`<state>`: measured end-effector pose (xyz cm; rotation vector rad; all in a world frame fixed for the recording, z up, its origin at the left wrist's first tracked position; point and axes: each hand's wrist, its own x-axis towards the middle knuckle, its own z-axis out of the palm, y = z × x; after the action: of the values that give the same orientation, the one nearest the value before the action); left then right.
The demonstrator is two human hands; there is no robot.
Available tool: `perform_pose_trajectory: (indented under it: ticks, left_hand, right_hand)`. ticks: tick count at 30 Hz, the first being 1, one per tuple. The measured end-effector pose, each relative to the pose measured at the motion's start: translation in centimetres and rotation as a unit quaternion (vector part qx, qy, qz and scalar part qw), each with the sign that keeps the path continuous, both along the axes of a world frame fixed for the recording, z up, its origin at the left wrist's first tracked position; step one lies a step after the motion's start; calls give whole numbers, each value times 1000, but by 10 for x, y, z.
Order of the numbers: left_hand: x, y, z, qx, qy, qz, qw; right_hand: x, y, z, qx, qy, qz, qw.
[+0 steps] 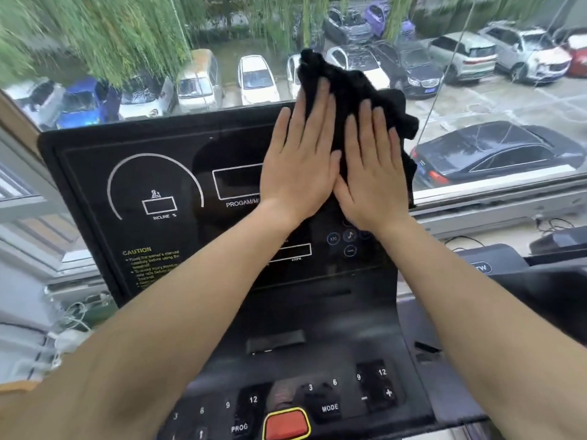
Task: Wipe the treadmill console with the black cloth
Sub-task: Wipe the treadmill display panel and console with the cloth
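**Both palms flat on the cloth at the console's upper right**

I have both hands pressed flat against the black cloth (355, 90), which sits bunched and soft-looking at about one o'clock on the treadmill console (152, 185). The cloth is crumpled, with ragged folds; its upper part rises past the console's top edge and its right side hangs over the panel's right edge. My left hand (298, 160) lies with fingers straight and close together, pointing to twelve o'clock; my right hand (371, 173) is just beside it, fingers extended and slightly apart. Neither hand grips: the palms simply press the fabric to the panel, thumbs touching in the middle.

The console face is a glossy black slab with white printed outlines: a curved arc gauge (155, 179) at nine o'clock, a rectangular display window (238, 181) partly under my left hand, and a yellow caution label (149, 265) at seven o'clock. At six o'clock the matte keypad (317, 395) shows numbered buttons and a rounded red stop button (286, 423) with a yellow rim.
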<state>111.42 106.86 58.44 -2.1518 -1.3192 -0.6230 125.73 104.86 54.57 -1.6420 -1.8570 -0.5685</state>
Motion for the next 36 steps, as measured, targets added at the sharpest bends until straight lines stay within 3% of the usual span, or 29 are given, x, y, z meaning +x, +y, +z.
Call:
perform_pose_trajectory:
  ticks: [4,9,15,20,26,31,36]
  left_hand:
    - [10,-20,-30,-17,46,-57,997]
    - [-30,-44,-75,-31,113,-105,988]
    - [-93,-21,-38,-15,8,-7,1000]
    - [-196,-16,-31,10,-54,83,995]
    - [-289,-21,-32,-28,-116,169,978]
    - [-257,-23,-31,-58,-169,185,966]
    - [-134,-12,-16,-31,-131,114,984]
  right_hand:
    - [-2,-32,-47,-38,76,-63,994]
    - [-10,-60,-88,-105,-12,-50,993]
    - [-68,-5,-2,-48,-38,-3,998]
    - [-178,9,22,-13,-68,54,996]
    - [-285,14,33,-19,-104,140,984]
    - [-261,16,30,-7,-137,175,975]
    - [-129,17,30,17,-91,107,990]
